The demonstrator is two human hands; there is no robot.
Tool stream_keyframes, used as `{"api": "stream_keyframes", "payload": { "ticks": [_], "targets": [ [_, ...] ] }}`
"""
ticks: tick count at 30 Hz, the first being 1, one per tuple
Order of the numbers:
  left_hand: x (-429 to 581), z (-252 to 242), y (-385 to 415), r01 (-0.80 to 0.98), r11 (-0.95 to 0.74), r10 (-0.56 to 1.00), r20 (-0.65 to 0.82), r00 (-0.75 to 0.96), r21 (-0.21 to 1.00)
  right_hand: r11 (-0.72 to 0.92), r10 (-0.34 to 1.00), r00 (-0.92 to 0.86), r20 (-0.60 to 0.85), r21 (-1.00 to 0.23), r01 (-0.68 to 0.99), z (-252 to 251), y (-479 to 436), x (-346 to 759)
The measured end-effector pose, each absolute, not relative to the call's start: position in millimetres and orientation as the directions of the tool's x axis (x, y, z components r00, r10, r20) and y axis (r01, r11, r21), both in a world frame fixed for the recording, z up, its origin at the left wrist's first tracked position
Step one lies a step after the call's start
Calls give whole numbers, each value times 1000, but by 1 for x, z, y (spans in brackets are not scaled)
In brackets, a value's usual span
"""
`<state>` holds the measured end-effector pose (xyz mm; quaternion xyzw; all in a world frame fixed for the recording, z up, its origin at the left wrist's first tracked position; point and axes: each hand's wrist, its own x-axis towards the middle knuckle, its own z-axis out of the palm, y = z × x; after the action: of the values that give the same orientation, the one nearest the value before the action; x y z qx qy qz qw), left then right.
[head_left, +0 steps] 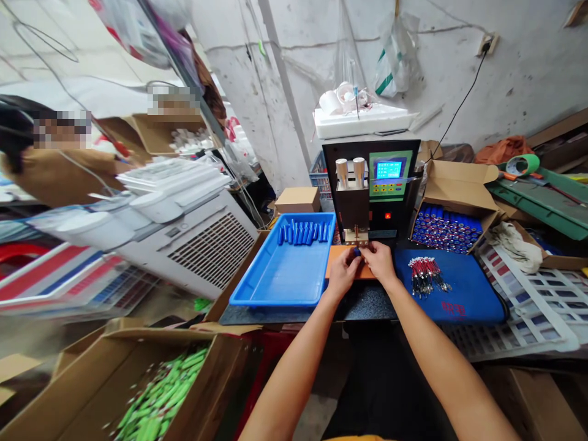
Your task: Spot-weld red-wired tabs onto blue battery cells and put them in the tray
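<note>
My left hand (343, 269) and my right hand (379, 260) meet at the front of a black welding machine (349, 211) with a lit blue screen. Between their fingers, under the machine's electrode tips, is a small blue cell (357, 252), pinched by my left hand. My right fingers are closed close beside it; what they hold is too small to make out. An orange block (337, 256) lies beneath both hands. To the left, a blue tray (280, 282) holds a row of several blue cells (303, 233). Red and black wire leads (425, 275) lie on a blue mat (478, 288) at right.
An open carton of blue cells (445, 228) stands behind the mat, beside a white plastic crate (537, 300). A cardboard box with green pieces (160, 392) is at lower left. Another person (59, 165) is at far left, behind a grey slatted unit (206, 245).
</note>
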<state>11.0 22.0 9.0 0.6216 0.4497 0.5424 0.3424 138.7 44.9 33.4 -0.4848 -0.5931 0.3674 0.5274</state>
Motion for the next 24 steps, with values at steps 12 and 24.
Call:
{"api": "stream_keyframes", "payload": {
  "ticks": [12,24],
  "targets": [
    [12,11,21,161,-375,926,378,11,913,283,956,-2,292,-925,255,27,29,141],
    [42,26,12,255,-211,971,233,-60,944,381,896,14,443,-787,486,22,-4,168]
  ]
}}
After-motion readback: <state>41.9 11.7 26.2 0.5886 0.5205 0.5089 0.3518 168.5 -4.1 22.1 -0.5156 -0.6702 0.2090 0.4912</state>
